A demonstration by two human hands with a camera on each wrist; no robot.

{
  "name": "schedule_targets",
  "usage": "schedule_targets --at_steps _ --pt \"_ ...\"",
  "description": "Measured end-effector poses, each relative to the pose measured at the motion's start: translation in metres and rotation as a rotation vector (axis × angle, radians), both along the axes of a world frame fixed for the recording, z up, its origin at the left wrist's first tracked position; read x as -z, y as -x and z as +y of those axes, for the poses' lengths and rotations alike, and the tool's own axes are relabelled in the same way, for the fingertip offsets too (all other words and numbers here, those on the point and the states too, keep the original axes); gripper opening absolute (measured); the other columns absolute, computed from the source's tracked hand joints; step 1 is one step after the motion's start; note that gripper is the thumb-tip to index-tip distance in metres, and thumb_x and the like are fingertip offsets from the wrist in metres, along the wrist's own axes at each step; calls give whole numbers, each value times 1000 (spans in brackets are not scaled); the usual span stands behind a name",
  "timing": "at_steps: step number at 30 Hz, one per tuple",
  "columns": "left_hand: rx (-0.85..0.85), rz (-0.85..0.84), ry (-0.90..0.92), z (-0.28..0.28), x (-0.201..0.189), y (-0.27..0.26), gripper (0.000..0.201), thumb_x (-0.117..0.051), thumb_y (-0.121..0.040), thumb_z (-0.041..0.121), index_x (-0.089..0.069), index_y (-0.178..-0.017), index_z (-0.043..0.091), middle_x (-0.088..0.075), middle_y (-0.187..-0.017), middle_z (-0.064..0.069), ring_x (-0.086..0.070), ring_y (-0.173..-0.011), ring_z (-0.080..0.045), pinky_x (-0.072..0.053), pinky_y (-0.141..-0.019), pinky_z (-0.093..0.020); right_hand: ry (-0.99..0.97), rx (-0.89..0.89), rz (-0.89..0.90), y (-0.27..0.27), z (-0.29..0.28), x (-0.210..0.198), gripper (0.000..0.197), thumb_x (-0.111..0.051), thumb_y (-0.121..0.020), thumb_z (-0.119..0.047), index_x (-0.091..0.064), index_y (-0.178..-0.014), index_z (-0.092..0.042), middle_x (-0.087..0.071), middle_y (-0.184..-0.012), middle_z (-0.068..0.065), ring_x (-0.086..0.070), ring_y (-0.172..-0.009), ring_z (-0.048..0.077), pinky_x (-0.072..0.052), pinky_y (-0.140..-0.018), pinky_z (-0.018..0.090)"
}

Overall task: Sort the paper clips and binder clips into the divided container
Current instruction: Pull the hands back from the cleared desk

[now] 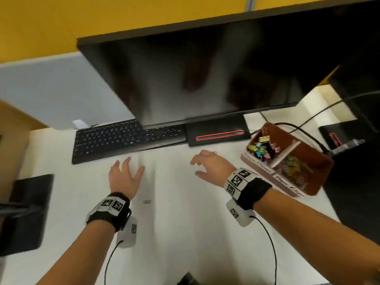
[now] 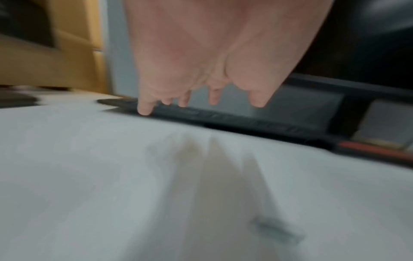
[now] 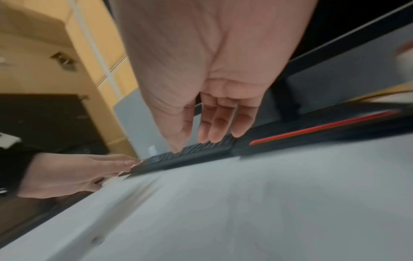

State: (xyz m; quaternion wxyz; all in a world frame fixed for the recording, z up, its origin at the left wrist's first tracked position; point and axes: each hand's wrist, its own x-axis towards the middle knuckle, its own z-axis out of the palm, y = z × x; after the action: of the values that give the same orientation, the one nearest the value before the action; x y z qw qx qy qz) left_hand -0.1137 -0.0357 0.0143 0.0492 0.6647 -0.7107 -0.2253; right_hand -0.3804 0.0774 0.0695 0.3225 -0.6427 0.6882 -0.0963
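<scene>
A brown divided container [image 1: 308,159] stands at the right of the white desk. Its far compartment holds several coloured binder clips [image 1: 262,149], its near one a heap of coloured paper clips [image 1: 294,167]. One small clip [image 1: 147,201] lies alone on the desk just right of my left wrist, a blurred grey shape [image 2: 274,229] in the left wrist view. My left hand [image 1: 125,173] hovers over the desk with fingers spread and holds nothing. My right hand [image 1: 207,165], left of the container, is empty too, its fingers [image 3: 218,121] relaxed above the desk.
A black keyboard [image 1: 123,138] lies just beyond both hands, under a large dark monitor [image 1: 205,75] on a base with a red stripe [image 1: 219,135]. Cables [image 1: 304,130] run behind the container. A black stand [image 1: 26,212] sits at the desk's left edge.
</scene>
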Motion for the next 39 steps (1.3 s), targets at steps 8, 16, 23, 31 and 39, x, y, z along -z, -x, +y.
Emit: schedule_targets --at_steps 8,16,23,31,39 --pt "-19 -324 -287 13 44 -85 77 -24 -84 69 9 -144 33 16 -156 -6 9 -143 -35 -8 -108 -66 -155 -316 106 -135 -40 54 48 -58 -87 -33 -45 -132 -19 -47 -133 7 -45 -121 28 -35 -104 39" --pt "17 -274 -360 11 47 -91 79 -22 -84 71 18 -142 35 29 -152 -3 20 -140 -35 1 -108 -67 -172 -187 66 -171 -49 74 28 -58 -88 -25 -61 -113 -11 -53 -119 10 -49 -111 28 -39 -94 36" --pt "38 -271 -373 12 44 -91 79 -20 -84 70 19 -142 33 29 -152 -6 20 -140 -36 0 -109 -67 -241 -123 80 -178 -36 72 22 -51 -92 -23 -63 -103 -8 -53 -116 12 -53 -105 32 -46 -90 41" --pt "-28 -352 -440 0 24 -69 87 -38 -86 63 8 -146 20 18 -154 -15 8 -141 -42 -12 -112 -61 -240 32 -29 -110 -4 45 20 -51 -91 -14 -59 -108 -9 -60 -110 13 -56 -103 28 -42 -90 33" --pt "420 -153 -335 45 4 67 76 -45 -80 64 -19 -142 27 -10 -153 -8 -17 -139 -34 -27 -107 -56 89 399 146 25 64 -13 11 -52 -90 -22 -61 -96 -18 -61 -98 2 -53 -82 15 -49 -84 34"
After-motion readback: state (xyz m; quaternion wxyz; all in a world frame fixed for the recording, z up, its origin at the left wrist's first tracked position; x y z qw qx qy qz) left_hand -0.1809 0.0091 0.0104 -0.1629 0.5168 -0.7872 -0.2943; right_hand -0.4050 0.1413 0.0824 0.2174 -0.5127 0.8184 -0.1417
